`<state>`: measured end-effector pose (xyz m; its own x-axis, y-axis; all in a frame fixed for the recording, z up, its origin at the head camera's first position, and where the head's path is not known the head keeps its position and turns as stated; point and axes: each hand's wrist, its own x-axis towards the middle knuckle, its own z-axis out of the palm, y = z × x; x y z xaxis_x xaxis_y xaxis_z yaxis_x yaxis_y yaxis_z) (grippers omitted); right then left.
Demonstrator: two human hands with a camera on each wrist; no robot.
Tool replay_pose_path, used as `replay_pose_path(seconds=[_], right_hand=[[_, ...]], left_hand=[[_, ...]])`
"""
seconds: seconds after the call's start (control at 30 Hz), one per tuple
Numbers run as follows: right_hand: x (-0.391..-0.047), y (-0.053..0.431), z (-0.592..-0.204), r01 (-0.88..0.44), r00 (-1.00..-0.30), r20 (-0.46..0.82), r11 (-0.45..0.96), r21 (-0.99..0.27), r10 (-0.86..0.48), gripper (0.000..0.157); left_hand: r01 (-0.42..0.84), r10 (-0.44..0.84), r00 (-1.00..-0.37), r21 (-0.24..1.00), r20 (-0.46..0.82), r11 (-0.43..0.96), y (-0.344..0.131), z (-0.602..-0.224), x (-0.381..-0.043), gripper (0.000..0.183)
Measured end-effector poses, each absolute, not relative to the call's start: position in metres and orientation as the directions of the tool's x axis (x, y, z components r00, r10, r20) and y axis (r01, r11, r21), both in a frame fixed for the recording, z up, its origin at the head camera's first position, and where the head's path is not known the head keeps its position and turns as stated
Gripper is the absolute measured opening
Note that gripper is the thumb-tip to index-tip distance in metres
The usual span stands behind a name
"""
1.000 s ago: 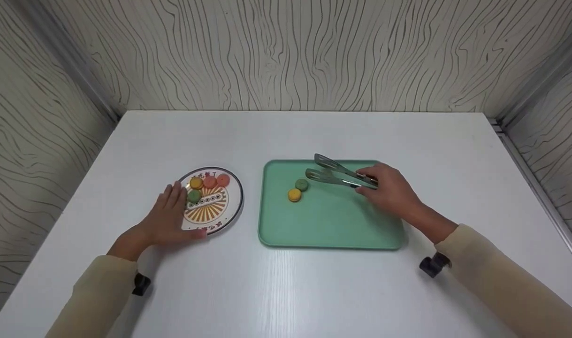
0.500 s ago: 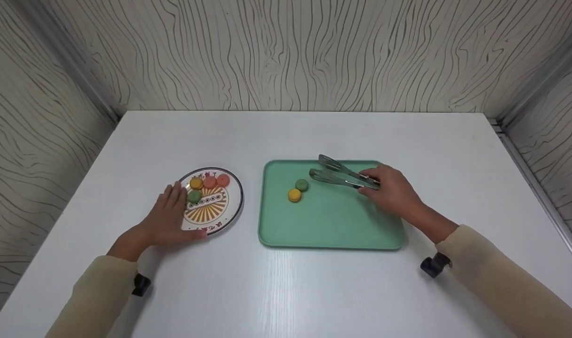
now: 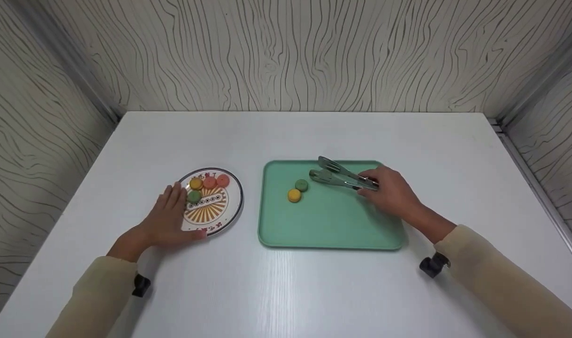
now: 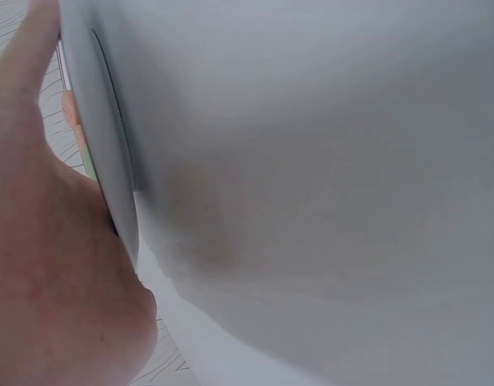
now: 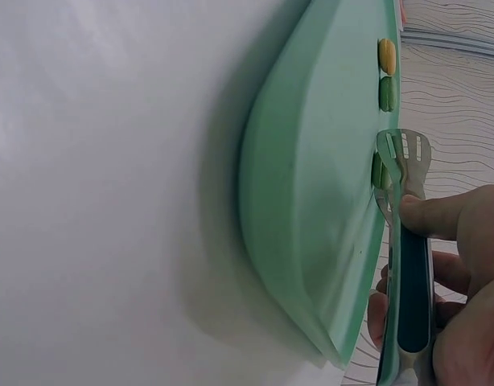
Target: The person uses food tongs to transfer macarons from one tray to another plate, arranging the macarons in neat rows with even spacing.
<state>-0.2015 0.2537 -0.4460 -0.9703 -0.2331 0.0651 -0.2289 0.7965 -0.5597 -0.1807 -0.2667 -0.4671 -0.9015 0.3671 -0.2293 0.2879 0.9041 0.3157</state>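
My left hand (image 3: 169,220) rests with straight fingers along the left rim of a patterned white plate (image 3: 222,213), thumb at its front edge. On the plate lie a yellow macaron (image 3: 196,183), a green macaron (image 3: 194,196) and two pink macarons (image 3: 223,180). Over the green tray (image 3: 332,230), my right hand (image 3: 391,191) grips metal tongs (image 3: 339,180) by their handles, their slotted ends apart. To the left of the tongs sit a yellow macaron (image 3: 294,195) and a green macaron (image 3: 301,185). The right wrist view shows another green macaron (image 5: 379,171) partly behind the tongs' ends.
The plate and tray stand apart on a white table (image 3: 286,291). A wood-grain patterned panel (image 3: 286,56) rises behind the table, with similar panels at both sides. Each sleeve has a small black device (image 3: 433,265) at the wrist.
The tongs have shifted slightly to the right, and their ends stand a little closer together. The left hand, plate and visible macarons stay where they were.
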Motion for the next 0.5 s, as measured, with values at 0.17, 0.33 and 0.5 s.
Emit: replay_pose_path(seconds=[0.17, 0.33, 0.5], right_hand=[[-0.2019, 0.2538, -0.4473, -0.235, -0.969, 0.072, 0.793, -0.562, -0.237, 0.036], [-0.2013, 0.2542, -0.4475, -0.248, -0.966, 0.084, 0.784, -0.569, -0.244, 0.035], [-0.2013, 0.2542, -0.4490, -0.249, -0.966, 0.090, 0.778, -0.577, -0.242, 0.034]], left_hand=[[0.282, 0.362, -0.903, 0.314, -0.232, 0.906, -0.2671, -0.4678, -0.1813, 0.129], [0.285, 0.363, -0.903, 0.313, -0.230, 0.906, -0.2675, -0.4678, -0.1808, 0.129], [0.286, 0.366, -0.903, 0.322, -0.224, 0.903, -0.2674, -0.4679, -0.1807, 0.129]])
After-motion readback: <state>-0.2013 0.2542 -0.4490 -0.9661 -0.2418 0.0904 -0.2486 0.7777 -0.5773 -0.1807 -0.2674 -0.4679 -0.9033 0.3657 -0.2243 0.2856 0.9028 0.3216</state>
